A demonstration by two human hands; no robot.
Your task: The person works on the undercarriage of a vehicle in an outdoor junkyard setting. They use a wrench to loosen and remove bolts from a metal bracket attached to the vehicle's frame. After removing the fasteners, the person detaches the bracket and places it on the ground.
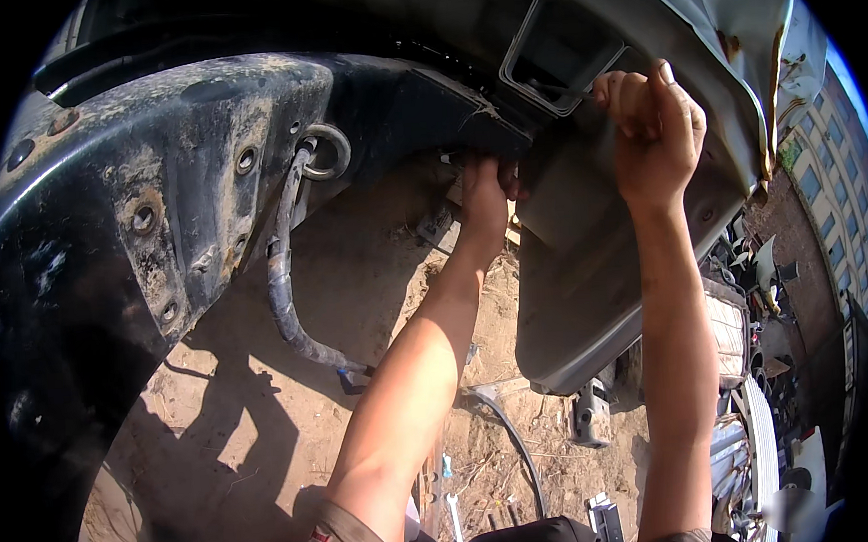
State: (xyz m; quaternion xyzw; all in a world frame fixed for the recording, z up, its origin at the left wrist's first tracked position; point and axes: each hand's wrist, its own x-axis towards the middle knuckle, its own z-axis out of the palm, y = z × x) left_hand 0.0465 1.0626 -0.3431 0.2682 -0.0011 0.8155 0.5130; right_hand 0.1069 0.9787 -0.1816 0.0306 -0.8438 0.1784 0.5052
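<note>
My left hand (487, 188) reaches up under the end of a black metal vehicle beam (386, 102). Its fingertips disappear behind the beam's lower edge, so what they touch is hidden. To the right, my right hand (654, 127) is raised in front of a large grey body panel (590, 253). Its fingers are curled in and its thumb points up, close to the corner of a rectangular opening (565, 48) with a pale rim. Whatever lies inside those curled fingers, if anything, does not show.
A wrapped cable (279, 279) hangs from a metal ring (328, 151) on the dirty beam. On the sandy ground lie a black hose (517, 448), a wrench (455, 520) and a grey metal part (591, 415). Piled scrap parts (762, 352) and a building (837, 181) stand at right.
</note>
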